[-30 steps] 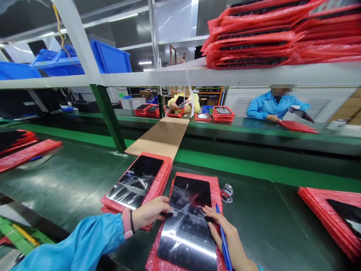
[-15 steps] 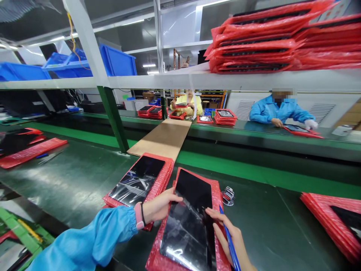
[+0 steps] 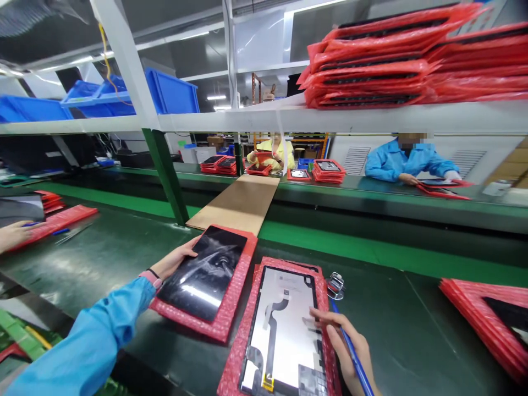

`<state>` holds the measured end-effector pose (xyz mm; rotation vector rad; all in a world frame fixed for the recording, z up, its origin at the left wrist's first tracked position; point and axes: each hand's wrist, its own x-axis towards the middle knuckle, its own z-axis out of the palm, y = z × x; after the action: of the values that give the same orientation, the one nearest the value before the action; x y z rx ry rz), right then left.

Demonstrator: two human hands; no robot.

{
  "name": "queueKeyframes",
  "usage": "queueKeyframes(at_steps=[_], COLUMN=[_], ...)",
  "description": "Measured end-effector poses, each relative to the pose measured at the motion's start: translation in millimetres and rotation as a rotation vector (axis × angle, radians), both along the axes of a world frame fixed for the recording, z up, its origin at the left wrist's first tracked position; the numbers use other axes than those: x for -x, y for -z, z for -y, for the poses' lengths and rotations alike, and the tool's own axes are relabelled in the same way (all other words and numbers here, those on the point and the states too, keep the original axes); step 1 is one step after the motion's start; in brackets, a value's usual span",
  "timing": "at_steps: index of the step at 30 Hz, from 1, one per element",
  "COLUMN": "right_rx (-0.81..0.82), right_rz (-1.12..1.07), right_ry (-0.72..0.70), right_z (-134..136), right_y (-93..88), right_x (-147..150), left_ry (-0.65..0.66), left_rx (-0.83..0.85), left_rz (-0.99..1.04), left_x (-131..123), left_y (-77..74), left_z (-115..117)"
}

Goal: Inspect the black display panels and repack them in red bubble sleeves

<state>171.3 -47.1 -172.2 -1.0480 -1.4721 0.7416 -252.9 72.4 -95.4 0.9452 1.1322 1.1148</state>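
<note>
My left hand (image 3: pixel 175 261) grips the left edge of a glossy black tablet screen (image 3: pixel 204 278), thumb on top and fingers hidden. The screen lies over a red bubble-wrap pouch (image 3: pixel 233 300) on the left pile. In my right hand (image 3: pixel 348 341) a blue pen (image 3: pixel 355 360) sits between the fingers, its tip pointing forward. My right index finger is over the right edge of another screen panel (image 3: pixel 291 324), whose silver back, with a dark flex cable, faces up. That panel rests on red bubble wrap (image 3: pixel 237 352).
A small metal-and-clear object (image 3: pixel 335 287) lies beyond my right hand. Red pouches (image 3: pixel 487 319) are stacked at right, more (image 3: pixel 371 71) on the overhead shelf. A cardboard sheet (image 3: pixel 239 201) bridges to the far bench, where two people work. Another person's hand (image 3: pixel 14 235) is at far left.
My left hand has moved left with the black screen from the right pile to the left one. The silver-backed panel now shows. Another person's hand has appeared at far left.
</note>
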Motion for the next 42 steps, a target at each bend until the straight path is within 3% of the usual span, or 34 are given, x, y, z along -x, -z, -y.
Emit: queueKeyframes(at_steps=[4,8,11,13,15,19,22,25,32,38,42], right_rx=[0.238,0.335,0.381,0.399,0.395,0.311,0.277,0.265,0.3,0.434,0.466], right_rz=[-0.269,-0.372,-0.271,-0.202,-0.133,0.133,0.211,0.237,0.163,-0.084,-0.233], right_ry=[-0.182,-0.303,-0.262,-0.177,-0.093,0.006,0.037,0.018,-0.011,-0.083,-0.141], right_z=[6.4,10.1,12.5,14.1,15.2,15.7,15.4,15.8,15.9,11.7,9.8], right_y=[4.9,6.1,-2.2,-6.7,-6.4,4.1,8.3,7.1,7.6,4.4,3.0], right_x=[11.9,21.7,27.4,30.8,33.5,35.9,36.7,38.2,38.4,34.7,33.8], left_ry=[-0.068,-0.192,-0.316,-0.329,-0.237,0.106,0.222,0.248,0.245,0.302,0.326], left_rx=[0.003,-0.044,-0.134,-0.158,-0.128,0.081,0.211,0.279,0.358,0.26,0.218], left_rz=[-0.102,-0.23,-0.311,-0.331,-0.316,-0.213,-0.157,-0.115,-0.1,-0.045,0.07], left_x=[18.1,21.2,9.0,-11.8,-42.6,-110.6,-140.2,-147.4,-145.5,-162.6,-186.3], left_y=[6.3,2.8,-5.5,-8.0,-4.3,16.9,29.2,32.8,29.7,12.9,13.5], left_z=[-12.0,-26.2,-30.4,-24.8,-10.7,33.1,59.1,67.4,57.1,58.4,70.7])
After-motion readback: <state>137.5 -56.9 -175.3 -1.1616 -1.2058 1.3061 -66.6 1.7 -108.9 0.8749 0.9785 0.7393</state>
